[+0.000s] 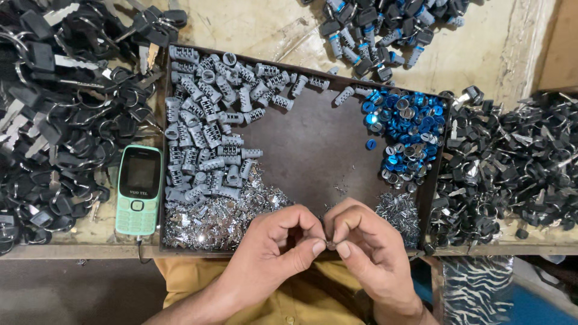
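Observation:
My left hand [274, 247] and my right hand [361, 238] meet fingertip to fingertip over the near edge of a dark brown tray [313, 150]. Between the pinched fingers of both hands sits a tiny metal part [330, 244], mostly hidden. Grey ribbed lock cylinders [208, 129] fill the tray's left side. Small shiny metal pieces [226, 213] lie heaped at the tray's front left, just beyond my left hand. A smaller heap of shiny pieces [399, 210] lies near my right hand. Blue round caps [406, 129] are piled at the tray's right.
A mint-green keypad phone [139, 189] lies left of the tray. Black-headed keys on rings [57, 114] cover the bench at left, more black keys [518, 162] at right. Assembled cylinders with blue ends [385, 30] lie at the back. The bench's front edge runs under my wrists.

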Demonstrator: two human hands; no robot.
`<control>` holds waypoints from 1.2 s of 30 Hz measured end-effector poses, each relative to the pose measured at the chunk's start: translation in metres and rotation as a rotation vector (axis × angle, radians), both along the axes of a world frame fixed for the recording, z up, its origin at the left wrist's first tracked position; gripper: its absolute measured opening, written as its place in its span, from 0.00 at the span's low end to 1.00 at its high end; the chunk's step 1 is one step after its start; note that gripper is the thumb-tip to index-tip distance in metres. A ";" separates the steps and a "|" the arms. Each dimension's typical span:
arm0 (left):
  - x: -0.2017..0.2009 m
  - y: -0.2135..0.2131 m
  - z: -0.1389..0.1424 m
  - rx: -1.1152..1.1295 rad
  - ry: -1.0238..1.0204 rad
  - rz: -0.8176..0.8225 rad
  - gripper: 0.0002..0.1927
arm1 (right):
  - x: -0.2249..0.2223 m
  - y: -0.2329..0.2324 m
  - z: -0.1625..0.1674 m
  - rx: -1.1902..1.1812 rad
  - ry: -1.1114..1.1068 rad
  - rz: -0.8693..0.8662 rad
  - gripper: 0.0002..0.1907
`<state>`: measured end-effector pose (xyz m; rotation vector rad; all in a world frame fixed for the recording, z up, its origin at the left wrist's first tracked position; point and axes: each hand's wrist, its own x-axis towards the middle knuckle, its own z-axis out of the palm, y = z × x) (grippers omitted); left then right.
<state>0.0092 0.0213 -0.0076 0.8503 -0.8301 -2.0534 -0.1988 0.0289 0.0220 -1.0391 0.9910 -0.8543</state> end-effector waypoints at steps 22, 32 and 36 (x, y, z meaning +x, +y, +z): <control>0.001 -0.006 0.006 -0.206 -0.280 -0.020 0.07 | 0.003 0.003 -0.005 0.039 0.036 -0.029 0.04; -0.002 0.002 -0.007 0.060 -0.075 -0.015 0.04 | -0.033 -0.015 0.032 -0.402 1.106 -0.123 0.11; 0.004 0.004 -0.012 0.122 -0.107 -0.055 0.03 | -0.044 -0.004 0.022 -0.471 1.370 -0.030 0.13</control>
